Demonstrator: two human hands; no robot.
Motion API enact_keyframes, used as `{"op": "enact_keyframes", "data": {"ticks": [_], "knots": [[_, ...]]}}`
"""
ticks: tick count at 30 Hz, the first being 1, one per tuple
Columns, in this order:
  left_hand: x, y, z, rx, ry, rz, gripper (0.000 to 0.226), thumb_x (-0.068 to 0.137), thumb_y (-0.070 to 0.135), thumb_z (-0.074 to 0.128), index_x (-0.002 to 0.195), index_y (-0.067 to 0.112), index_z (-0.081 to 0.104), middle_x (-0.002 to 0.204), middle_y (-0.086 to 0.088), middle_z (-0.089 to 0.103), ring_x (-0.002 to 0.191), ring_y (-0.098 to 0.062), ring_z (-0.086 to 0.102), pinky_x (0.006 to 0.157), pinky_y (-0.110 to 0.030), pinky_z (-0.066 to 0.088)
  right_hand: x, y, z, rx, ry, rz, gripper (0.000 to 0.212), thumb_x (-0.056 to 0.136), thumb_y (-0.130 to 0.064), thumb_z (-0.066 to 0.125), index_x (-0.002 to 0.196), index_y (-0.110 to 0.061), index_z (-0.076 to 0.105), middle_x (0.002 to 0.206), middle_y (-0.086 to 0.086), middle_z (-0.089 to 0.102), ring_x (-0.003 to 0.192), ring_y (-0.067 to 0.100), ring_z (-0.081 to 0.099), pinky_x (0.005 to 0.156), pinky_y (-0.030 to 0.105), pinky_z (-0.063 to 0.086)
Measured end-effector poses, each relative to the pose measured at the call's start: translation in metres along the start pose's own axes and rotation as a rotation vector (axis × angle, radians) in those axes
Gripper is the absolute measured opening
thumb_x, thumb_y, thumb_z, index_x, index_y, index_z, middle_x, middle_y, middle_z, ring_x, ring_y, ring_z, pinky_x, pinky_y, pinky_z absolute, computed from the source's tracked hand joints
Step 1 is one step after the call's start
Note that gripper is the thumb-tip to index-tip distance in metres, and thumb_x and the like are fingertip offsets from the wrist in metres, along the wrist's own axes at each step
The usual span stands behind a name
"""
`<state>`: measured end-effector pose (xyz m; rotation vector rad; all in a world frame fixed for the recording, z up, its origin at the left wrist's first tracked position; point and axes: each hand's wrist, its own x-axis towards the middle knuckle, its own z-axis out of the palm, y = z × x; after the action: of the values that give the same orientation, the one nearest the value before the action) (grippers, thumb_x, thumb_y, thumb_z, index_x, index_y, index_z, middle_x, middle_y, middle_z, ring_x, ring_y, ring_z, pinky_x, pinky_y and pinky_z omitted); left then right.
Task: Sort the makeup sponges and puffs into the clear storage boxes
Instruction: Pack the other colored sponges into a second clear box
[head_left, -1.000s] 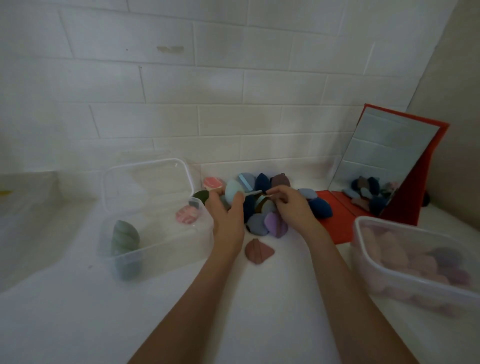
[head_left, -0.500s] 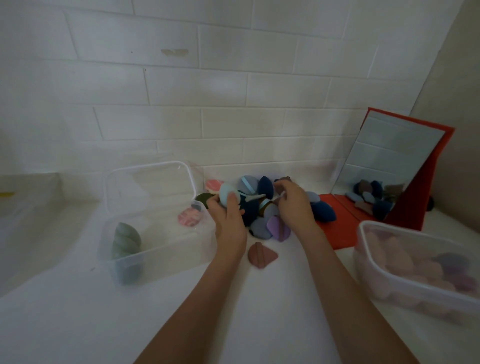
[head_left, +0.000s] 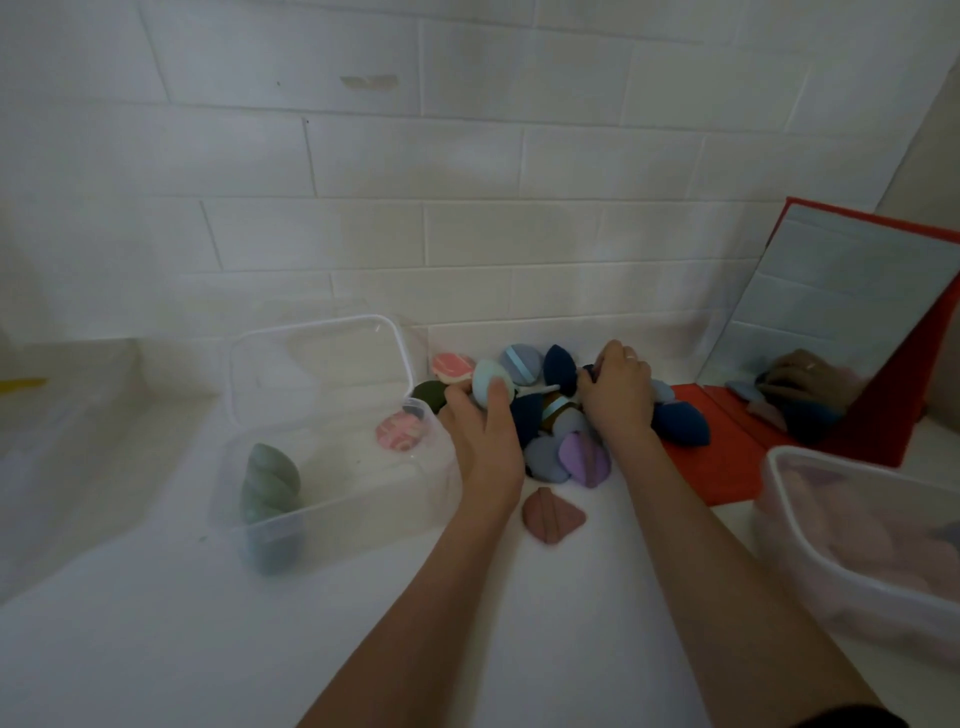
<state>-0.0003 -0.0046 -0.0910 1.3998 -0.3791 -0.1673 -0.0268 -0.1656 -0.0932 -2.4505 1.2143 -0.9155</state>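
The right hand (head_left: 615, 395) has crept deeper into the pile since a moment ago, reaching toward the wall, while the left hand (head_left: 483, 436) keeps its place at the pile's nine o'clock edge with the pale aqua puff (head_left: 489, 382) it already had. Left fingers and thumb are curled round that aqua puff, holding it just above the heap; right fingers are curled down into the pile (head_left: 561, 415) at its two o'clock side, though what they grip, if anything, I cannot tell. The pile itself is a jumble of soft teardrop puffs in navy, slate blue, lilac, olive and a coral-and-white one, pressed against the foot of the wall. One dusty-rose puff (head_left: 551, 516) lies alone at six o'clock from the pile, apart from it. At nine o'clock stands the left clear box (head_left: 332, 525), with stacked sage-green sponges (head_left: 267, 480) in its near corner and a pink marbled puff (head_left: 399, 432) at its far right side. At four o'clock, the right clear box (head_left: 810, 525) holds blurred pinkish and mauve pieces. Everything rests on a white worktop (head_left: 208, 639) against a white brick-tiled wall (head_left: 467, 208). At three o'clock a red-framed mirror (head_left: 852, 296) leans upright on its red base, reflecting the right hand and some puffs.
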Motion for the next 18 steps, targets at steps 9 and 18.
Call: {"op": "enact_keyframes", "data": {"ticks": [9,18], "knots": [[-0.002,0.001,-0.001,0.004,-0.016,0.066,0.032,0.09,0.046,0.044,0.106,0.019,0.042,0.111,-0.007,0.043,0.1,-0.018,0.047,0.091,-0.032,0.042,0.001,0.0,-0.008,0.228,0.132,-0.041,0.021,0.086,-0.009,0.057,0.106,-0.011,0.063,0.107,0.016,0.058,0.099,0.032,0.054,0.084,0.041,0.047],[-0.018,0.026,-0.003,0.013,-0.058,0.376,0.016,0.093,0.022,0.052,0.105,0.016,0.043,0.106,-0.012,0.046,0.087,-0.008,0.049,0.076,-0.011,0.042,-0.043,-0.04,-0.046,1.024,-0.211,0.06,0.021,0.089,-0.011,0.06,0.103,-0.025,0.053,0.101,0.016,0.067,0.092,0.028,0.067,0.08,0.041,0.056]]}}
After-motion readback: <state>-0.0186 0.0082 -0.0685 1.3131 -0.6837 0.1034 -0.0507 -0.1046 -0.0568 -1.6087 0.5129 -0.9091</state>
